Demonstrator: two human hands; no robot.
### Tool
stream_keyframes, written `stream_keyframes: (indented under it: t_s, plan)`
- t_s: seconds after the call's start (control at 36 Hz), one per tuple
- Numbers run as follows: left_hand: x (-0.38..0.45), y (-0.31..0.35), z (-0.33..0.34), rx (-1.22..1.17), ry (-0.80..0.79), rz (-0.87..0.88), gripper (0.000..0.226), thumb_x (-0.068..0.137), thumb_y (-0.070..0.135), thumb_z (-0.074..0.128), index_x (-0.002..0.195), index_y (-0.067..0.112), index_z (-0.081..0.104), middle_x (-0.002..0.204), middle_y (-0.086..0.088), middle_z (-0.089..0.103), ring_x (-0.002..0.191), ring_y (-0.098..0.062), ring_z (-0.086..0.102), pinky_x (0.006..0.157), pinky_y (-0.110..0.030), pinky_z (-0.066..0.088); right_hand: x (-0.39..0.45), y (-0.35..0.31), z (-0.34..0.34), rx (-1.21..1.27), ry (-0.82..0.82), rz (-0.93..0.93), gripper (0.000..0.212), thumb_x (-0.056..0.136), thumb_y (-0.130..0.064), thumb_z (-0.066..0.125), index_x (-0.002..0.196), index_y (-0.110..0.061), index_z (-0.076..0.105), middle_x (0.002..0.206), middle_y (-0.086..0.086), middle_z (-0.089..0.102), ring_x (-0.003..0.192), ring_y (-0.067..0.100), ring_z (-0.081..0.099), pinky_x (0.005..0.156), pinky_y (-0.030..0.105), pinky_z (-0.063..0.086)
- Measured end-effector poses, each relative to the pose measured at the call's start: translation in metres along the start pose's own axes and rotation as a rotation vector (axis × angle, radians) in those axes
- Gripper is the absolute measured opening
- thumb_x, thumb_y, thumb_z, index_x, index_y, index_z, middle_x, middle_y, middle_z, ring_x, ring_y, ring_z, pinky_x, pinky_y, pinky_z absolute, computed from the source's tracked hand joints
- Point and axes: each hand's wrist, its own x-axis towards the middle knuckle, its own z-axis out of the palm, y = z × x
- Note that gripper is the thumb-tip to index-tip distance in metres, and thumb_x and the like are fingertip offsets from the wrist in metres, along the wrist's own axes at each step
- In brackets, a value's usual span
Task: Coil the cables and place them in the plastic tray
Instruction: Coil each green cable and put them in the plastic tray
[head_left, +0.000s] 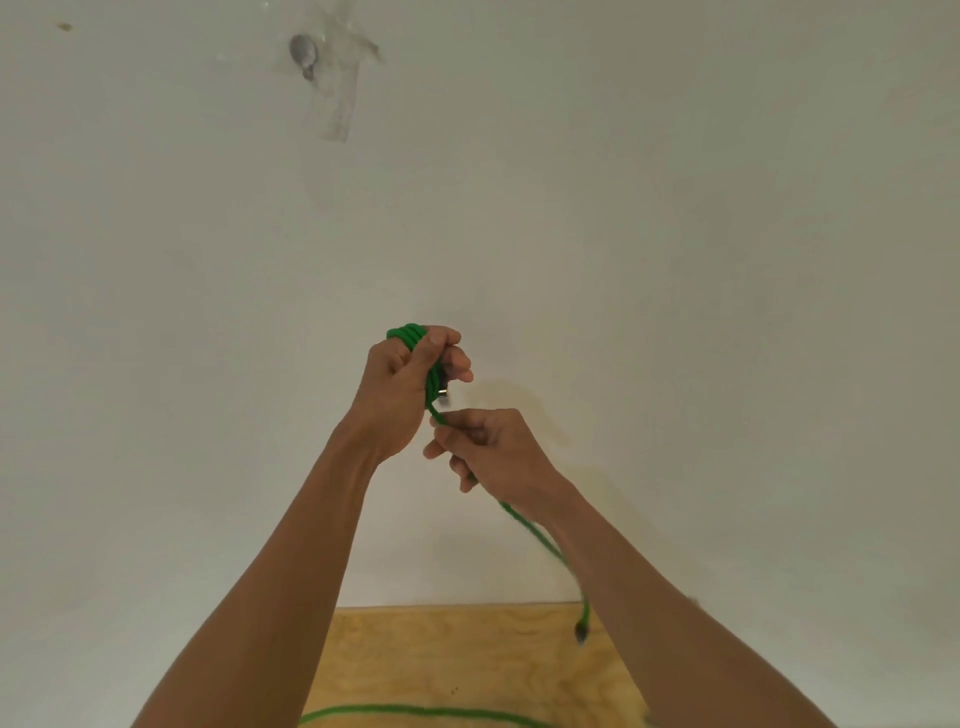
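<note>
A green braided cable (410, 335) is wound in several loops around my left hand (402, 387), which is raised in front of the white wall and closed on the coil. A small metal plug (444, 397) sticks out below its fingers. Just below and to the right, my right hand (488, 449) pinches the same cable where it leaves the coil. From there the loose tail (540, 540) runs down past my right forearm to a dark plug end (581, 630). No plastic tray is in view.
A white wall (675, 234) fills most of the view, with a taped patch and a grey blob (304, 52) at the upper left. A wooden tabletop (467, 660) shows at the bottom, with another green cable stretch (415, 712) lying across it.
</note>
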Motion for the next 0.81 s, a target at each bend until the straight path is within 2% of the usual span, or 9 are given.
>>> stream_keyframes:
  t_s: [0.11,0.17,0.25,0.33,0.42,0.53,0.64,0.72,0.81]
  plan:
    - [-0.003,-0.008,-0.014,0.404,-0.049,0.007,0.027,0.105,0.016,0.047,0.095,0.0,0.067,0.08,-0.009,0.071,0.072,-0.016,0.069,0.07,-0.026,0.054,0.003,-0.015,-0.01,-0.414,-0.062,-0.1,0.024,0.091,-0.009,0.063,0.114,-0.01,0.072,0.09,-0.003,0.077,0.065,0.003,0.062,0.063,0.018,0.049]
    - [-0.009,-0.014,-0.018,0.541,-0.112,-0.03,0.033,0.105,0.012,0.045,0.08,0.004,0.066,0.074,0.003,0.069,0.063,-0.008,0.063,0.065,-0.024,0.048,0.009,-0.03,-0.017,-0.596,-0.11,-0.175,0.025,0.087,-0.008,0.065,0.108,-0.016,0.074,0.09,-0.007,0.077,0.08,0.002,0.069,0.073,0.022,0.054]
    - [-0.024,-0.02,-0.019,0.465,-0.21,-0.167,0.045,0.108,0.017,0.037,0.071,0.006,0.059,0.063,0.006,0.065,0.059,-0.01,0.056,0.065,-0.032,0.044,0.019,-0.054,-0.028,-0.766,-0.153,-0.272,0.015,0.082,-0.016,0.073,0.091,-0.028,0.074,0.083,-0.017,0.074,0.076,0.001,0.068,0.075,0.031,0.056]
    - [-0.039,-0.017,-0.011,0.175,-0.251,-0.356,0.06,0.107,0.045,0.024,0.087,0.002,0.061,0.065,-0.013,0.061,0.065,-0.026,0.057,0.077,-0.042,0.049,0.026,-0.069,-0.038,-0.622,-0.185,-0.295,0.018,0.072,-0.012,0.086,0.085,-0.015,0.074,0.082,-0.005,0.075,0.076,0.018,0.071,0.068,0.036,0.058]
    - [-0.05,-0.012,-0.001,-0.024,-0.245,-0.424,0.061,0.105,0.052,0.023,0.089,0.005,0.057,0.06,-0.01,0.05,0.056,-0.025,0.048,0.073,-0.04,0.052,0.029,-0.069,-0.044,-0.424,-0.219,-0.327,0.022,0.069,-0.003,0.088,0.085,-0.002,0.073,0.082,0.011,0.075,0.078,0.029,0.072,0.075,0.039,0.059]
    - [-0.06,-0.006,0.003,-0.227,-0.277,-0.449,0.053,0.104,0.05,0.033,0.084,0.008,0.058,0.058,-0.008,0.041,0.051,-0.022,0.042,0.069,-0.038,0.05,0.034,-0.062,-0.046,-0.256,-0.179,-0.326,0.018,0.069,0.002,0.086,0.082,0.004,0.073,0.07,0.004,0.07,0.06,0.014,0.06,0.057,0.024,0.048]
    - [-0.066,0.0,0.01,-0.41,-0.353,-0.414,0.047,0.104,0.045,0.037,0.081,0.011,0.059,0.056,-0.003,0.039,0.05,-0.019,0.04,0.068,-0.036,0.05,0.035,-0.049,-0.045,-0.084,-0.119,-0.348,0.01,0.078,0.002,0.078,0.083,0.007,0.072,0.07,0.004,0.07,0.061,0.013,0.057,0.056,0.023,0.045]
    - [-0.064,0.009,0.017,-0.498,-0.384,-0.328,0.041,0.105,0.04,0.037,0.084,0.011,0.057,0.056,-0.001,0.043,0.049,-0.017,0.043,0.068,-0.034,0.051,0.028,-0.028,-0.036,0.075,-0.081,-0.303,0.007,0.09,-0.002,0.067,0.087,0.002,0.072,0.071,0.008,0.068,0.062,0.02,0.054,0.055,0.023,0.043]
    - [-0.055,0.018,0.021,-0.535,-0.306,-0.225,0.036,0.104,0.034,0.039,0.087,0.009,0.057,0.058,-0.003,0.049,0.051,-0.017,0.049,0.072,-0.036,0.052,0.015,-0.001,-0.02,0.208,-0.039,-0.191,0.035,0.097,0.004,0.051,0.082,-0.019,0.073,0.061,-0.004,0.066,0.049,0.012,0.054,0.048,0.021,0.039]
